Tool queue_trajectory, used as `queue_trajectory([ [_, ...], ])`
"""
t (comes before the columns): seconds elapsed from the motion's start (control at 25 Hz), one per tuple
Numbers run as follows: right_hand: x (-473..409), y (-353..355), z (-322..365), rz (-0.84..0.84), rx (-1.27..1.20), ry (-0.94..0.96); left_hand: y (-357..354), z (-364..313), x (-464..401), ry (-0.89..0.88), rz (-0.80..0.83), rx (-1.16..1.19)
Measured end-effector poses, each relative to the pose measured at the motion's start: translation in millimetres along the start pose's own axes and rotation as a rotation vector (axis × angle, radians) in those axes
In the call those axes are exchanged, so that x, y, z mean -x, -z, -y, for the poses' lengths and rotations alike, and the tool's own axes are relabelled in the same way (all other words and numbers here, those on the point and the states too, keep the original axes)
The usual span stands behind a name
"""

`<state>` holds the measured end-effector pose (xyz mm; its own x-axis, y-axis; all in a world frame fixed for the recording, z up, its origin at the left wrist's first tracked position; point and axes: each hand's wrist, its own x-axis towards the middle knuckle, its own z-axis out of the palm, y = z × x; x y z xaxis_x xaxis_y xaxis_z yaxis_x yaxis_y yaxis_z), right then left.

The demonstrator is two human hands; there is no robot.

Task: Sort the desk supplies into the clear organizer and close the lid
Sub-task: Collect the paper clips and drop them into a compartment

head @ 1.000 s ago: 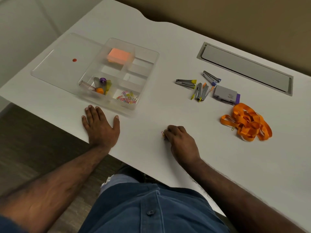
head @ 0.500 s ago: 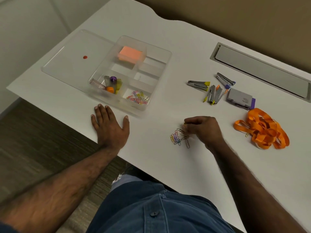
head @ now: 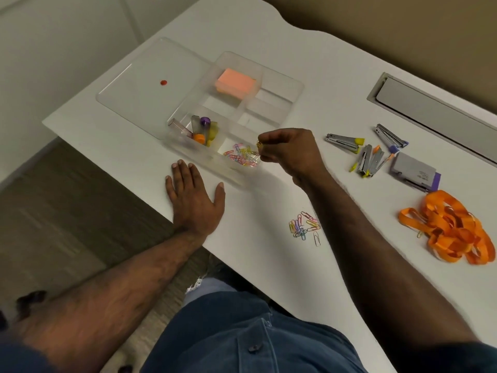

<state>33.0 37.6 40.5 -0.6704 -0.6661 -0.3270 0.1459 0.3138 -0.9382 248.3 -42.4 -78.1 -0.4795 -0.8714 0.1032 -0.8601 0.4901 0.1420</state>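
A: From the head view, what do we hold? Our right hand (head: 289, 154) hangs at the middle of the frame, its fingers (head: 265, 138) pinched narrow on a gold paper clip (head: 259, 144).

B: And where does it go? The clip compartment (head: 242, 156) of the clear organizer (head: 293, 95) lies just left of and below those fingers, already holding a heap of coloured clips. We judge the coming move is a short shift leftward, then letting go. The right hand is the nearer one by far.

A: Our left hand (head: 195, 199) lies flat on the counter (head: 336, 65), fingers straight and spread, just below the organizer's near wall, gripping nothing.

B: What else sits in the organizer? An orange pad of sticky notes (head: 236, 83) fills the upper compartment. Small clear tubes with coloured caps (head: 203, 130) lie in the one left of the clips. The compartments at the right look bare, though the clear walls make that hard to tell.

A: The lid (head: 150, 84) lies open and flat at the upper left, with a red dot on it.

B: Much is left, we think. A loose pile of paper clips (head: 305, 226) lies on the counter lower right of centre, below our right forearm. Staplers and staple removers (head: 368, 154) lie at the right, with a tangle of orange lanyards (head: 451, 230) below them.
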Motion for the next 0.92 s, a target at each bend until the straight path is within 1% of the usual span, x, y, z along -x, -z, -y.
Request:
queue_trajectory([
  [0.2,-19.3,-26.9,7.7,0.047,0.371,0.123,-1.8,1.0,-0.9,0.007,0.001,-0.011],
  [0.32,-18.5,-24.0,9.8,0.038,0.393,0.141,-2.3,1.1,-0.9,0.010,-0.002,-0.011],
  [0.52,7.2,10.9,3.5,-0.033,0.294,0.182,-3.0,1.3,-0.1,0.009,-0.011,0.007],
  [0.56,15.4,21.3,-3.2,-0.050,0.326,0.188,-3.1,1.1,-0.3,0.010,-0.011,0.009],
  [0.72,53.9,50.2,-45.7,-0.100,0.582,0.180,-3.3,1.5,0.0,0.012,-0.006,0.011],
  [0.8,71.4,54.6,-72.8,-0.057,0.677,0.191,-3.1,1.7,0.1,0.011,-0.001,0.018],
  [0.84,79.7,54.9,-86.7,-0.004,0.737,0.210,-2.8,1.7,0.1,0.011,0.002,0.022],
  [0.92,95.6,52.9,-113.1,0.104,0.932,0.310,-2.5,1.9,0.1,0.012,0.009,0.024],
])
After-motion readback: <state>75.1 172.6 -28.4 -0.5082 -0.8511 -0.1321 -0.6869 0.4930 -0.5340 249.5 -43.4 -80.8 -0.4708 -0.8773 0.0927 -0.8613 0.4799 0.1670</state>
